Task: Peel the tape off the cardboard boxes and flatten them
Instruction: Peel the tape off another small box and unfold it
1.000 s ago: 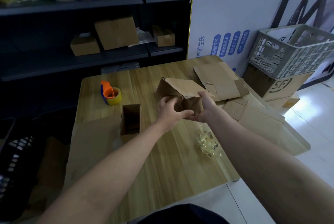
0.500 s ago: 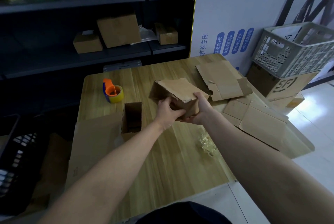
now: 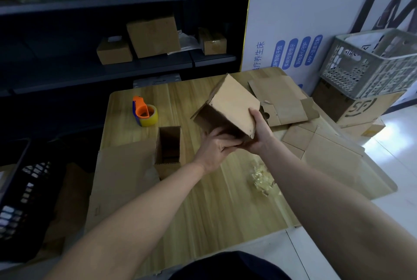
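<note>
I have the small cardboard box [image 3: 228,110] lifted clear of the bench [image 3: 216,203], tilted with one corner up, above the bench's middle. My left hand [image 3: 215,147] is closed around its lower near edge from below, and my right hand [image 3: 259,132] is clamped on the lower right corner, thumb across the lit panel. To do this well, I judge I should turn the box until a taped seam faces me, hold one hand firm as an anchor, and pick at a tape end with the other, pulling low along the seam so the board does not tear. I cannot see any tape from here. The box is plain brown, its lit face pale and smooth, the lower right corner slightly frayed, the underside in shadow. An open narrow box [image 3: 168,146] stands to the left, flattened cardboard [image 3: 327,155] lies to the right, and a wad of peeled tape [image 3: 259,180] lies on the bench below my right wrist.
</note>
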The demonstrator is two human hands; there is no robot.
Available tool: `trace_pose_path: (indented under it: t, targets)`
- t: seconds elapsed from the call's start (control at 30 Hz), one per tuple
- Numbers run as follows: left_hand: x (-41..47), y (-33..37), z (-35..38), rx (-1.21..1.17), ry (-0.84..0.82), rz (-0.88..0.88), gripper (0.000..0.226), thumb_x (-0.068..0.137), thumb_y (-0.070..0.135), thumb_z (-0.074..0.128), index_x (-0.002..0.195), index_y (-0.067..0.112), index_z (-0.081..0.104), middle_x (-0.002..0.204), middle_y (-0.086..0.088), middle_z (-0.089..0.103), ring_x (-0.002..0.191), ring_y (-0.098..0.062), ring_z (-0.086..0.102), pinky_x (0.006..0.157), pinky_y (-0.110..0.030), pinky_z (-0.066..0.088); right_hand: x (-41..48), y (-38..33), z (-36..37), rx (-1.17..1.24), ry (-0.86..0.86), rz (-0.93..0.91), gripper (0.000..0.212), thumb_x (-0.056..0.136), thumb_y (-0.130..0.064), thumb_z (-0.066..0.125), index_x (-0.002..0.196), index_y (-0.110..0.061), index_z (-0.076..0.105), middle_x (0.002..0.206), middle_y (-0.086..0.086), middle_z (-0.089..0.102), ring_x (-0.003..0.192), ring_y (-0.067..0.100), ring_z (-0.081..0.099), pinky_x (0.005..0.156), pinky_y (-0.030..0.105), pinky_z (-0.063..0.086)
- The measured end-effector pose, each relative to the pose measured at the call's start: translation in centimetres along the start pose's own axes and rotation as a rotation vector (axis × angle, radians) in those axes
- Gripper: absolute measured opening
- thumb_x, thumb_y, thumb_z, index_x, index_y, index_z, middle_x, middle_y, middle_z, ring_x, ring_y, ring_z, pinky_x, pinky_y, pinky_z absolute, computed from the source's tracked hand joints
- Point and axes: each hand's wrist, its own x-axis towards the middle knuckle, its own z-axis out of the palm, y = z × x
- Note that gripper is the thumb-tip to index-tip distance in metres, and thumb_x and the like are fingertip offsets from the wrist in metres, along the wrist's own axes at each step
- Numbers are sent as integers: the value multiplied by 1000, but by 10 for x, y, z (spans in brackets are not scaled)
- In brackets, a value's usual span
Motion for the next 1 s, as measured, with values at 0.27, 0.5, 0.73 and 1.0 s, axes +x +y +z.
trace_pose_path:
  t: [0.27,0.5,0.73,1.0]
  targets:
    - [2,-4,-9,162,-400,-148,39,97,29,46,129,53,48,150,15,34,140,-23,6,112,-41,-2,1,0,-5,-155,-63,-83,50,78,-47,67,114,-13,61,90,10,70,77,27,67,70,38,56]
    - [-12,-9,-13,-23,-214,-137,31,94,16,52,122,21,63,124,2,63,114,-13,56,99,-22,40,4,-10,-15,-297,125,-145,44,77,-44,70,108,-14,61,92,9,70,88,29,64,75,45,54]
    - [11,-14,-38,-439,208,-671,51,84,52,60,120,16,52,116,1,54,106,-17,52,95,-34,44,-6,-19,-31,-449,112,-62,51,70,-42,77,109,-11,63,89,8,72,81,25,68,63,34,54]
    - [16,-30,-35,-923,19,-1021,63,68,52,75,112,9,63,100,-9,71,93,-24,65,73,-33,52,-11,-12,-26,-507,42,-8,48,75,-37,73,113,-10,59,96,11,69,84,27,66,62,36,55]
